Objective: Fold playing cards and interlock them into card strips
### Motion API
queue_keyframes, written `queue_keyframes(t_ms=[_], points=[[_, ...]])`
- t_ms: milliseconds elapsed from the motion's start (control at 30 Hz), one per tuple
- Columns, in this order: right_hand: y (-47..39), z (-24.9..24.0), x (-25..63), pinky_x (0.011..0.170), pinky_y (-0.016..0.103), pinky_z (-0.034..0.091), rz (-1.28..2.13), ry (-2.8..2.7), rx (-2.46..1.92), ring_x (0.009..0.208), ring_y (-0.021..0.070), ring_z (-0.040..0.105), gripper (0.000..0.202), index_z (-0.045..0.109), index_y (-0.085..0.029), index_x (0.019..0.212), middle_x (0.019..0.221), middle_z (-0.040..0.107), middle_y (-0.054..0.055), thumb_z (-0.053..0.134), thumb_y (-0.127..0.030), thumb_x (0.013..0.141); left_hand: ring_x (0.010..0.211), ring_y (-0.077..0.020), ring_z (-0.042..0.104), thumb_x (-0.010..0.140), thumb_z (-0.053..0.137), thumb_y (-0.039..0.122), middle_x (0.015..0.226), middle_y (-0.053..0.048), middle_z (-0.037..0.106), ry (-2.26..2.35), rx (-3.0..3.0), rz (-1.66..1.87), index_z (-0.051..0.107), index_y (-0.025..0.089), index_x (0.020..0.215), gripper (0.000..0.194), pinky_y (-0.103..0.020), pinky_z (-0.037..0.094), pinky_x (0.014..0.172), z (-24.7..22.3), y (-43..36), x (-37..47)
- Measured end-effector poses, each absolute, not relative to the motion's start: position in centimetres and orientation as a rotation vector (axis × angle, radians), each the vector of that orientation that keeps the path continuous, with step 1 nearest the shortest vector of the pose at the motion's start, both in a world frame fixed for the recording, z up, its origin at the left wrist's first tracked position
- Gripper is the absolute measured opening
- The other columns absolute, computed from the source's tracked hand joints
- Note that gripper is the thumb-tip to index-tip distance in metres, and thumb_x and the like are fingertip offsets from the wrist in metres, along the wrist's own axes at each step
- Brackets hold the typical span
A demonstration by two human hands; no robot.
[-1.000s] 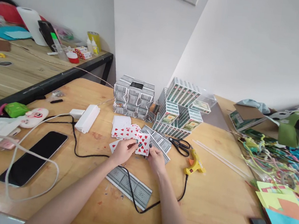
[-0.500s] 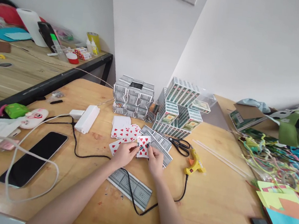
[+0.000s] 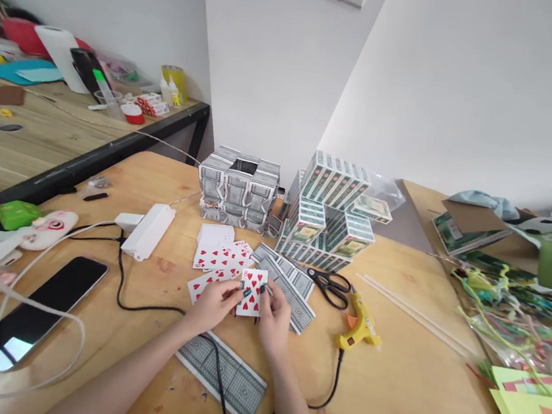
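An eight of hearts card point(image 3: 253, 287) is held upright between my two hands. My left hand point(image 3: 215, 303) pinches its left edge, and my right hand point(image 3: 274, 312) grips the right edge. Behind it lie loose heart cards point(image 3: 220, 257), face up, beside patterned card strips point(image 3: 290, 295), partly hidden by my right hand. Another patterned strip point(image 3: 231, 378) lies nearer to me, crossed by a black cable. At the back stand a structure of folded cards point(image 3: 238, 189) and stacked card boxes point(image 3: 330, 206).
Black scissors point(image 3: 331, 286) and a yellow glue gun point(image 3: 359, 326) lie on the right, near white sticks point(image 3: 413, 312). A phone point(image 3: 39, 310), cables and a white power adapter point(image 3: 150, 231) are on the left. Colored paper point(image 3: 527, 408) and tangled ribbons lie far right.
The view has shifted slightly, so most table items appear lower. Both hands still hold the eight of hearts, which looks a little more upright.
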State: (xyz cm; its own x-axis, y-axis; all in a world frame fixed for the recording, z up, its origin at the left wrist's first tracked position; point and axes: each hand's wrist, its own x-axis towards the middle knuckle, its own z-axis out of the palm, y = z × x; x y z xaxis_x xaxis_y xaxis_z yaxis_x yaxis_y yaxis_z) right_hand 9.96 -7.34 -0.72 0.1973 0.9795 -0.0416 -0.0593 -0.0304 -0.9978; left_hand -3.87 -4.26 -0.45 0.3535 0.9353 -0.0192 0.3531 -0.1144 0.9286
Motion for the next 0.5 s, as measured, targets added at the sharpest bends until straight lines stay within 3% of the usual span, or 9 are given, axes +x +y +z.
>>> queue_keyframes(t_ms=[233, 500], points=[[-7.21, -0.72, 10.18, 0.045, 0.023, 0.041, 1.295, -0.866, -1.216, 0.047, 0.0126, 0.05, 0.025, 0.052, -0.021, 0.097, 0.063, 0.058, -0.001, 0.05, -0.038, 0.079, 0.052, -0.0111, 0.045, 0.081, 0.045, 0.035, 0.055, 0.002, 0.049, 1.154, 1.672, 0.751, 0.051, 0.017, 0.063, 0.026, -0.02, 0.035, 0.047, -0.84, -4.06, -4.23], [-7.61, -0.78, 10.84, 0.039, 0.019, 0.033, 1.393, -0.909, -1.19, 0.04, 0.0092, 0.04, 0.021, 0.047, -0.021, 0.09, 0.053, 0.048, -0.006, 0.048, -0.04, 0.08, 0.063, -0.0153, 0.056, 0.082, 0.045, 0.034, 0.069, -0.002, 0.06, 1.014, 1.415, 0.758, 0.049, 0.019, 0.1, 0.023, -0.025, 0.045, 0.058, -0.19, -4.55, -3.74]])
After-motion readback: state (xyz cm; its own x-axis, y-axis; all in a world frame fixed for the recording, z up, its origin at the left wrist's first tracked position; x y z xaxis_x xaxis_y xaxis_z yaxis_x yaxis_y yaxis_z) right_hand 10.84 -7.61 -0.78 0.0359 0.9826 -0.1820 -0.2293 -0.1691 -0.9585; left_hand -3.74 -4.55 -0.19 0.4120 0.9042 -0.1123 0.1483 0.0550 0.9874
